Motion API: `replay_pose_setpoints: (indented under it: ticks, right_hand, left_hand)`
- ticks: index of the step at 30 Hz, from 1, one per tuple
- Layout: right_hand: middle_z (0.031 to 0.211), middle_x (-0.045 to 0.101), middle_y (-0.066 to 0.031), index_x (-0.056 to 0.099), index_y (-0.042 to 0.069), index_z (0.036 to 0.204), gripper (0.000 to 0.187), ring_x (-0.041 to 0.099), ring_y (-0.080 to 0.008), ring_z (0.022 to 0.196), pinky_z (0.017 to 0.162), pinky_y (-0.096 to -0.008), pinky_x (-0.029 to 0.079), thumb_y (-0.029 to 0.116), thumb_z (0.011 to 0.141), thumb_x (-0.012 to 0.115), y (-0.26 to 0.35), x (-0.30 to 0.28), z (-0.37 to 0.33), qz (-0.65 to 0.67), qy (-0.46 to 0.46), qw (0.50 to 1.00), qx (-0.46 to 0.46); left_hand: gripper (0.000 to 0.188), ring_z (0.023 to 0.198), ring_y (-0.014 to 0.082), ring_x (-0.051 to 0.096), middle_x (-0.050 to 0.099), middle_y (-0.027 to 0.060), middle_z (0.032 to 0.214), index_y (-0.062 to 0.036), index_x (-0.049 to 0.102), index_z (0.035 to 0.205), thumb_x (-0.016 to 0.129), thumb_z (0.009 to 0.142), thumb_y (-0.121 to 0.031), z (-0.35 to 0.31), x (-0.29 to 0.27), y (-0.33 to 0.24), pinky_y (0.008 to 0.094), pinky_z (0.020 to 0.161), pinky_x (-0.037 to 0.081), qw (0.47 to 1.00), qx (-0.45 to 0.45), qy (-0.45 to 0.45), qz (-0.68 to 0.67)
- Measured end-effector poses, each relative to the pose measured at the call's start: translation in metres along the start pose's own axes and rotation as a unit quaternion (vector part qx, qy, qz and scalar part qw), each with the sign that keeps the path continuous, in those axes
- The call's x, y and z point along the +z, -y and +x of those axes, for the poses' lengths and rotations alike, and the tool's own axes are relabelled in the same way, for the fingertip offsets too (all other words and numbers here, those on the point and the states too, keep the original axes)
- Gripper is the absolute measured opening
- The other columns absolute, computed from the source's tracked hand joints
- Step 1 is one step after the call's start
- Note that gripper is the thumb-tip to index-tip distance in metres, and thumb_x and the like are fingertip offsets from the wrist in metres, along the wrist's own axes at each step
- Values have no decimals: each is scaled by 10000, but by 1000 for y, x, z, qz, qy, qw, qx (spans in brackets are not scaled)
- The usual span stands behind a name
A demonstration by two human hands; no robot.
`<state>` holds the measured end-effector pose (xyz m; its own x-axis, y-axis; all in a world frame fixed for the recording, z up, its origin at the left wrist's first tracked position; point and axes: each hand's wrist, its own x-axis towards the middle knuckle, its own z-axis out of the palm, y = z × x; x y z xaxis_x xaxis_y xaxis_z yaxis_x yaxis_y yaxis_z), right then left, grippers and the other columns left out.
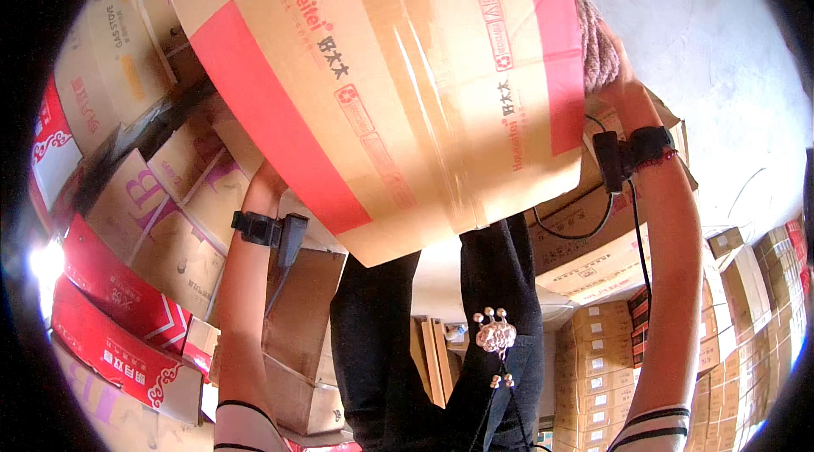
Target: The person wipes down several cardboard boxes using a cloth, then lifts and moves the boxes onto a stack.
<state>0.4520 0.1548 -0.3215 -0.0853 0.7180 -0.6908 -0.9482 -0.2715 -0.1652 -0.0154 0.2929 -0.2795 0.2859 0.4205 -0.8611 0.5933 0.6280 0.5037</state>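
Observation:
A large tan cardboard box (pixel 407 87) with red side bands and clear tape down its middle fills the upper centre. It sits tilted between my two forearms, above my legs. My left hand (pixel 270 179) is at the box's lower left edge, its fingers hidden behind the cardboard. On the right side, my right hand (pixel 627 83) is raised against the box, fingers also out of sight. A brownish-pink ribbed, knitted-looking piece (pixel 597 45) lies between that hand and the box. Both hands appear to hold the box up.
Red cartons (pixel 127 359) and tan cartons (pixel 170 257) are piled on the left. More tan boxes (pixel 593 367) are stacked at the lower right. A pale wall (pixel 721 70) rises on the right. A black cable (pixel 638 236) hangs from my right wrist strap, and a beaded charm (pixel 495 336) dangles before my legs.

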Motion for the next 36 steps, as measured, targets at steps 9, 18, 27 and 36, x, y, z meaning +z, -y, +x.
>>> replay_pose_setpoints:
  ticks: [9, 18, 27, 36]
  right_hand:
    - [1109, 576, -110, 496, 32, 1172, 424, 566, -215, 978, 868, -322, 450, 324, 866, 475, -25, 37, -42, 60, 0, 998, 34]
    - [1027, 609, -124, 518, -1, 1123, 411, 582, -215, 944, 860, -325, 457, 314, 874, 430, -22, 65, -24, 63, 59, 996, -20]
    - [1267, 415, -176, 413, 17, 1240, 487, 409, -320, 1160, 971, -375, 342, 245, 813, 469, -9, 89, -222, -411, -251, 795, -369]
    - [1300, 368, -178, 385, -11, 1243, 520, 347, -303, 1214, 1020, -370, 259, 383, 921, 274, -20, 29, -501, -692, -479, 486, -237]
  left_hand:
    - [527, 1132, 178, 433, 450, 102, 1273, -15, 383, 1272, 579, 843, -250, -107, 31, -3, 337, 928, 370, 998, -42, -5, -42]
    - [430, 1036, 214, 513, 516, 83, 1196, -30, 449, 1206, 567, 841, -224, -114, -14, -7, 359, 870, 427, 944, 91, 13, 318]
    - [386, 1025, 218, 511, 512, 62, 1176, -35, 404, 1228, 477, 893, -212, -171, 18, -87, 351, 859, 438, 993, -39, -20, -111]
    - [465, 1004, 110, 495, 524, 23, 1133, -81, 452, 1218, 379, 920, -431, -195, 296, -123, 271, 863, 406, 894, -139, 283, -319]
